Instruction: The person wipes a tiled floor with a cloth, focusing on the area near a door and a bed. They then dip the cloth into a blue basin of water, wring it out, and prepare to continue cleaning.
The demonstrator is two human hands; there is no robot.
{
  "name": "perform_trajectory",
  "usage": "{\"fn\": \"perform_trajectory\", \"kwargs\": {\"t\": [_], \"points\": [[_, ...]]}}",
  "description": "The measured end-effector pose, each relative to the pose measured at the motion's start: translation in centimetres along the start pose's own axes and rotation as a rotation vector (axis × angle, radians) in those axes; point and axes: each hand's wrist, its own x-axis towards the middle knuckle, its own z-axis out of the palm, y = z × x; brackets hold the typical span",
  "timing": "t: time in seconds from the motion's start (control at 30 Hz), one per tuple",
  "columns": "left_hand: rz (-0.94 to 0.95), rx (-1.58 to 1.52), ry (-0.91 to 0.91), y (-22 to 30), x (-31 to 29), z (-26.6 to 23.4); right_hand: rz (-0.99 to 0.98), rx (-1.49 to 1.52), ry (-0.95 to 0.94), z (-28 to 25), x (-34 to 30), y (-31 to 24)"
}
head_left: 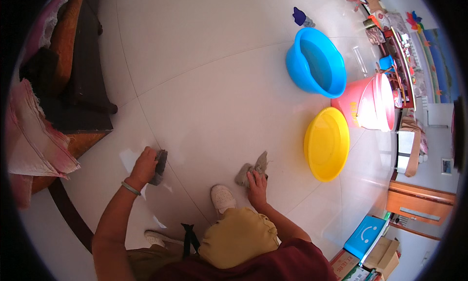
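Tiled floor (219, 100) lies beneath the right hand (257, 182), palm-down on grey cloth (243, 175).

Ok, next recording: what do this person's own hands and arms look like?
Both are ungloved. The left hand has a thin, pale, rounded bangle at its wrist, and that forearm is uncovered. The right hand shows nothing at its wrist; a dark red sleeve covers that upper arm.

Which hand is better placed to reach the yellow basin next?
Probably the right hand: it rests on a grey cloth, nearer the yellow basin, while the left hand, holding a dark grey item, is farther off.
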Motion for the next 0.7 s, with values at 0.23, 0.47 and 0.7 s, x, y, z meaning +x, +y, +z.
{"fn": "perform_trajectory", "kwargs": {"t": [0.23,0.47,0.7], "points": [[-0.05,0.185,-0.08,1.3,-2.2,3.4,0.057,-0.118,0.226,3.7,20.8,4.8],[0.114,0.075,-0.016,-2.3,-1.2,7.7,0.13,0.065,0.405,-0.4,44.6,7.3],[-0.033,0.132,-0.018,-1.5,0.2,7.6,-0.986,0.259,-0.124,-1.9,40.9,-23.1]]}}
